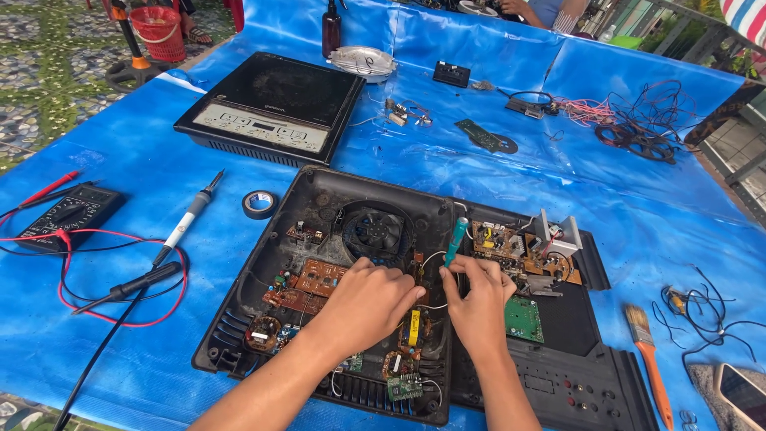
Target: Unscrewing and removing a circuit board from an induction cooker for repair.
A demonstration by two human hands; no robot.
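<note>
Both hands work inside the opened black plastic shell of an induction cooker (335, 239), which lies in the middle of the bench (479, 160) under a blue plastic sheet. The right hand (479, 299) is closed around a slim teal-handled screwdriver (456, 239), held upright with its tip down among the brown circuit boards (319, 279) just right of the round black cooling fan (373, 230). The left hand (369, 302) rests curled on the boards beside it, fingers bent down; whether it pinches anything I cannot tell. The step looks like loosening a fastener or probing a board; the next move seems to call for a steady tip in cramped quarters. White wires and a yellow component crowd the spot. A second gutted unit (550, 319) touches the shell's right edge. Well apart lie a black multimeter with red leads (68, 214), a soldering iron (187, 219), a roll of dark tape (260, 204), an intact black cooktop (271, 108) and an orange-handled paintbrush (648, 351).
</note>
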